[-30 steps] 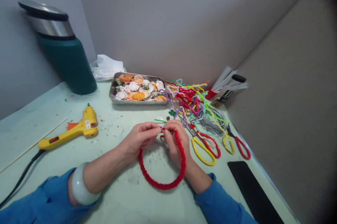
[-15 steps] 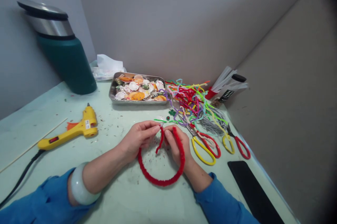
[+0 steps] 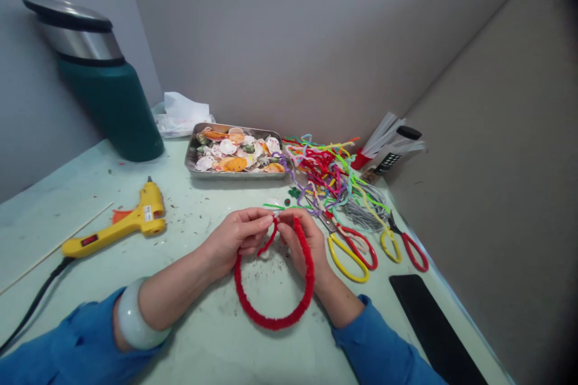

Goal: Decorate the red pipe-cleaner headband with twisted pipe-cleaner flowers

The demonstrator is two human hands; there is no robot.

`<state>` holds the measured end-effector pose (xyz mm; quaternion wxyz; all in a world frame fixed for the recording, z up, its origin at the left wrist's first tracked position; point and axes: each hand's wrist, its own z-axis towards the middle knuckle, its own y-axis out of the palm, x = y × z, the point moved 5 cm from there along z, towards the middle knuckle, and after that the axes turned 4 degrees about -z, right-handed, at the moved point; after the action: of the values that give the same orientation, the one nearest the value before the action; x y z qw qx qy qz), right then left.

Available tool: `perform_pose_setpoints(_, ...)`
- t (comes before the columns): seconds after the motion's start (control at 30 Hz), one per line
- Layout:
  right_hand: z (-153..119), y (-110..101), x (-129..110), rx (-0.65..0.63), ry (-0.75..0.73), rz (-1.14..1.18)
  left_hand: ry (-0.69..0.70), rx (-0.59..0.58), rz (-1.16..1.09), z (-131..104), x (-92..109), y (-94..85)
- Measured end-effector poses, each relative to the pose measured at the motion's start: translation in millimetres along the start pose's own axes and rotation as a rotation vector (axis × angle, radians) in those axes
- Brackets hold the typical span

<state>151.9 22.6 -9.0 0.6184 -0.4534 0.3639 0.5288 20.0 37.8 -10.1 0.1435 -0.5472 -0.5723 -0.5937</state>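
Note:
A thick, fuzzy red pipe cleaner ring [image 3: 274, 323] hangs between my two hands, its lower arc facing me. My left hand [image 3: 239, 235] is closed, with thumb and forefinger pinched at the ring's top and its left side running under the fingers. From that pinch a thinner red end [image 3: 267, 243] dangles inside the ring. My right hand [image 3: 309, 243] is closed as well, its fingertips meeting the left ones near the top of this thin end. The ring's right side passes across my right fingers. Exactly what lies between the fingertips is partly hidden.
A yellow hot glue gun [image 3: 130, 222] and thin stick lie left, near a green bottle [image 3: 111, 102]. Behind the hands are a metal tray [image 3: 239, 175] of shells and tangled pipe cleaners [image 3: 325, 171]. Scissors [image 3: 350, 258] and a black flat object [image 3: 428, 319] lie right.
The thin red end has swung left and now slants more inside the ring. My fingertips have drawn slightly closer together at the top. Both hands keep their hold.

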Motion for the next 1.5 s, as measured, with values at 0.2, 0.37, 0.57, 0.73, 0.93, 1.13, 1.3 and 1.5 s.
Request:
perform_pose_setpoints(0.2, 0, 0, -1, 0.004, -0.019, -0.017, -0.027, -0.028, -0.016, 1, 0, -0.2)
perform_pose_setpoints(0.37, -1, 0, 3, 0.019, -0.056, -0.063, -0.023, -0.045, -0.03, 1, -1, -0.5)
perform_pose_setpoints(0.57, 0, -1, 2, -0.004, -0.05, -0.006, -0.03, -0.058, -0.045, 0, -1, 1.0)
perform_pose_setpoints(0.73, 3, 0, -5, -0.04, -0.015, 0.076, -0.023, -0.032, 0.009, -2, 0, 3.2)
perform_pose_setpoints(0.93, 4, 2, -3, -0.082, 0.026, 0.122, -0.021, 0.004, 0.061, -3, 1, 3.7)
perform_pose_setpoints(1.13, 2, 3, 1, -0.093, 0.064, 0.132, -0.019, -0.056, 0.08, -3, -1, 4.2)
perform_pose_setpoints(1.3, 1, 4, -1, -0.067, 0.073, 0.131, -0.005, -0.009, 0.12, -4, -1, 4.6)
perform_pose_setpoints(1.5, -1, 7, -4, -0.07, 0.011, 0.045, 0.027, 0.01, 0.159, -4, 3, 7.4)
